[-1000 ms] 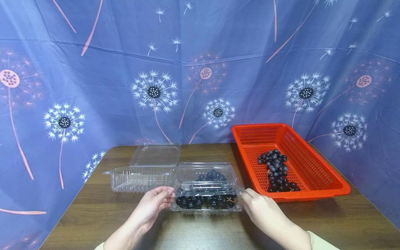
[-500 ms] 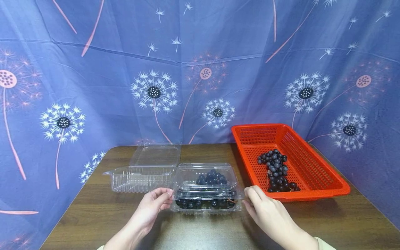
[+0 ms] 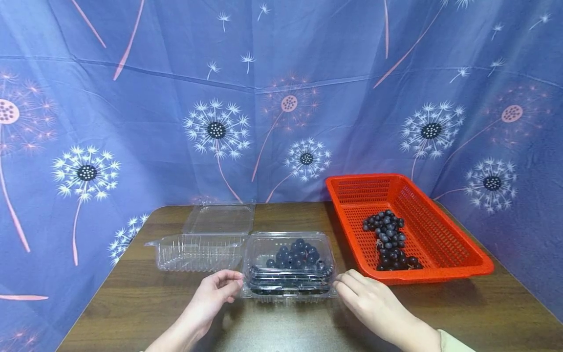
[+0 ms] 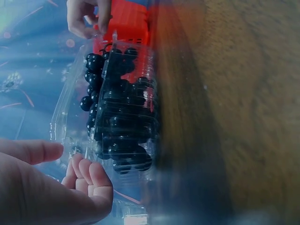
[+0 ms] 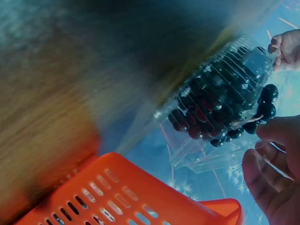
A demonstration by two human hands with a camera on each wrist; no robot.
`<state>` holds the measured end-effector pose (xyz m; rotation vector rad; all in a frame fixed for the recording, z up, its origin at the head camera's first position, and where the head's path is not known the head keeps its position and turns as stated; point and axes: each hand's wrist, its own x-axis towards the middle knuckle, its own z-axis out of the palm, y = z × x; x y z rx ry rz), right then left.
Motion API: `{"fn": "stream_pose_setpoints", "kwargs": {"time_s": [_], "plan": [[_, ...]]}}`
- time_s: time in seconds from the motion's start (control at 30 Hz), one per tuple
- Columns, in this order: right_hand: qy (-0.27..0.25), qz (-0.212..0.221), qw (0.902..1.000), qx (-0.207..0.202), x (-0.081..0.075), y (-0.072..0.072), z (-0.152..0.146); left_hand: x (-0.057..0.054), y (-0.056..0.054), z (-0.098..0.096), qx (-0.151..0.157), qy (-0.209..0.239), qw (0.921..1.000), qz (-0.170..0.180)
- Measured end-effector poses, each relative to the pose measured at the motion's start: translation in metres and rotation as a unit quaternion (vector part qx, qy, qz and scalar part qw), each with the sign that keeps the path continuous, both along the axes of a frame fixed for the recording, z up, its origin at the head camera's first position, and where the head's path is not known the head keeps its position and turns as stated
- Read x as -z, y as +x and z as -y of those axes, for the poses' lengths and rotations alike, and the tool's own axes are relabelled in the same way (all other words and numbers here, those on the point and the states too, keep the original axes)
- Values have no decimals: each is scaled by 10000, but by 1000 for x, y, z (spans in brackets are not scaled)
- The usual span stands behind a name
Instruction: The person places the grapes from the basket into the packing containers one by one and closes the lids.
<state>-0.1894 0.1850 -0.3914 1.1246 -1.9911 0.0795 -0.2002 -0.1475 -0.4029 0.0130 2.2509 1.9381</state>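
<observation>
A clear plastic clamshell box (image 3: pixel 264 244) stands at the middle of the table, its hinged lid low over dark grapes (image 3: pixel 299 254). At the box's front left corner, my left hand (image 3: pixel 214 292) pinches the lid edge between thumb and bent fingers. My right hand (image 3: pixel 367 300) has its curled fingertips on the lid's front right corner. The left wrist view shows thumb and fingers on either side of the transparent lid corner. In the right wrist view, a pale stem shows among the grapes near my right thumb (image 5: pixel 276 131).
A second clear clamshell box (image 3: pixel 198 252) stands behind on the left, its lid raised. To the right, a red plastic basket (image 3: pixel 448 234) holds more dark grapes (image 3: pixel 387 234). A blue dandelion-print cloth (image 3: pixel 281 49) hangs behind the wooden table (image 3: pixel 272 332).
The lid has come down over the grapes at the front of the box. My right fingers spread off the corner, then closed on it again; my left hand sank slightly with the lid.
</observation>
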Motion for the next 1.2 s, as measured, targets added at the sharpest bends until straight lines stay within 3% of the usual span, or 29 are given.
{"fn": "stream_pose_setpoints", "kwargs": {"time_s": [0.37,0.67,0.87,1.0,1.2], "plan": [[357,193,9991,-154,5,-1,-5,-3,6,-2,-57,-555,9983,-163],[411,243,9982,-363,10,-3,-4,2,3,0,-80,-732,9972,-160],[461,265,9978,-397,13,-6,-3,6,0,7,358,-889,9953,-127],[578,177,9974,-397,13,-8,-2,7,-3,9,723,-746,9946,-16],[736,-53,9964,-414,12,-12,1,7,-5,6,858,-479,9952,28]]}}
